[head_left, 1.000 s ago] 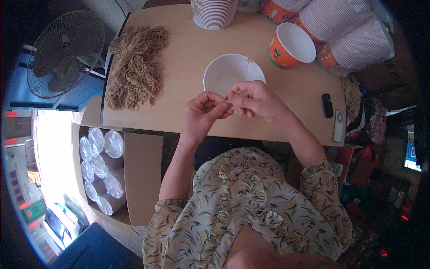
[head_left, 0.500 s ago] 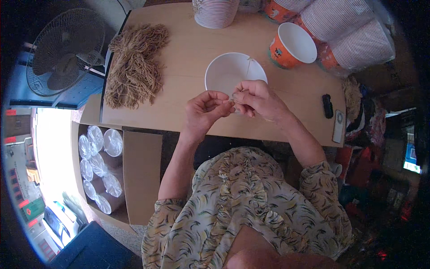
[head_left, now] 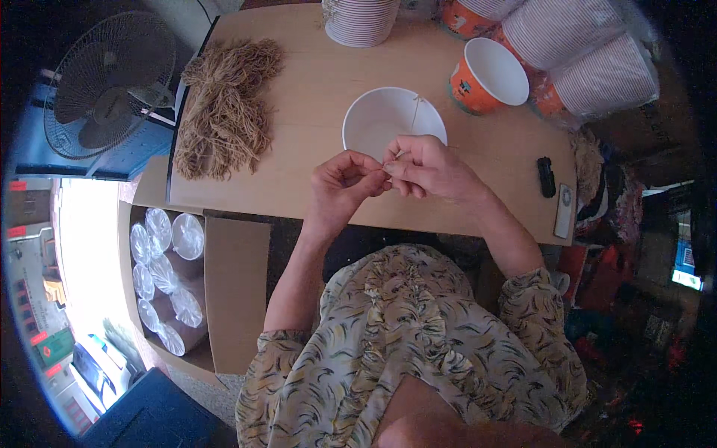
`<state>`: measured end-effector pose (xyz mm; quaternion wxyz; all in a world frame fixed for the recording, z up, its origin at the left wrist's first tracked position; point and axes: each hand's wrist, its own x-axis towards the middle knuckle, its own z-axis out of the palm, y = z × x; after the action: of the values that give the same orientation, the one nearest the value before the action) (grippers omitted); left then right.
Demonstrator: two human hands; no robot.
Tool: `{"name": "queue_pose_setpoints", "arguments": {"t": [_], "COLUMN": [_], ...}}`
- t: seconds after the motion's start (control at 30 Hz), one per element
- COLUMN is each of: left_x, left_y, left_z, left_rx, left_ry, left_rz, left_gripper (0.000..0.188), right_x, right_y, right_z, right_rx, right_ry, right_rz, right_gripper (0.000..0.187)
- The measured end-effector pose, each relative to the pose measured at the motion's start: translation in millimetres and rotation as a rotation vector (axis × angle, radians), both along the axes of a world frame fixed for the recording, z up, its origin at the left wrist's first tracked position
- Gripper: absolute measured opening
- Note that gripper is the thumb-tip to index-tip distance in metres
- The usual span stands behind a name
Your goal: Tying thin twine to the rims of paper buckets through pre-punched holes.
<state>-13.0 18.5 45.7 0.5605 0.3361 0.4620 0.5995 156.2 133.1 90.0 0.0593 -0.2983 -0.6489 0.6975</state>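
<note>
In front of me on the table stands a paper bucket [head_left: 366,119], its white inside facing up. A thin tan string [head_left: 415,113] is attached at its far right rim and runs down across the inner wall toward my fingers. My left hand [head_left: 343,183] is closed in a pinch just over the near rim. Against it, my right hand [head_left: 433,170] pinches too, with the fingertips of both hands meeting. Between them is a bit of the string, mostly hidden by the fingers. A large bundle of tan strings [head_left: 228,112] lies on the table to the left.
An orange paper bucket [head_left: 472,86] stands at the right, before plastic-wrapped bucket stacks [head_left: 564,37]. Another stack [head_left: 361,22] is at the back. A black object [head_left: 547,177] and a white remote-like object [head_left: 564,211] lie near the right edge. An open carton [head_left: 237,284] holds plastic-wrapped stacks; a fan [head_left: 112,86] stands left.
My right fingers have shifted slightly and curled closer against the left fingertips. The bucket and everything else on the table look the same.
</note>
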Motion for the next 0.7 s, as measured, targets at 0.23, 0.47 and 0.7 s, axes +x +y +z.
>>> {"name": "queue_pose_setpoints", "arguments": {"t": [0.23,0.47,0.7], "left_x": [-3,-4,-6], "left_y": [-1,0,0], "left_z": [-4,-1,4], "left_rx": [-0.022,-0.066,-0.093], "left_ry": [-0.025,-0.064,-0.063], "left_rz": [-0.011,-0.021,-0.042], "left_gripper": [0.010,0.014,0.019], "right_x": [7,3,4], "right_y": [7,6,6], "right_z": [-10,-5,-9], "right_rx": [-0.055,-0.042,0.018], "right_ry": [0.038,0.031,-0.008], "right_rz": [-0.033,-0.031,-0.024], "right_gripper": [0.016,0.018,0.013]}}
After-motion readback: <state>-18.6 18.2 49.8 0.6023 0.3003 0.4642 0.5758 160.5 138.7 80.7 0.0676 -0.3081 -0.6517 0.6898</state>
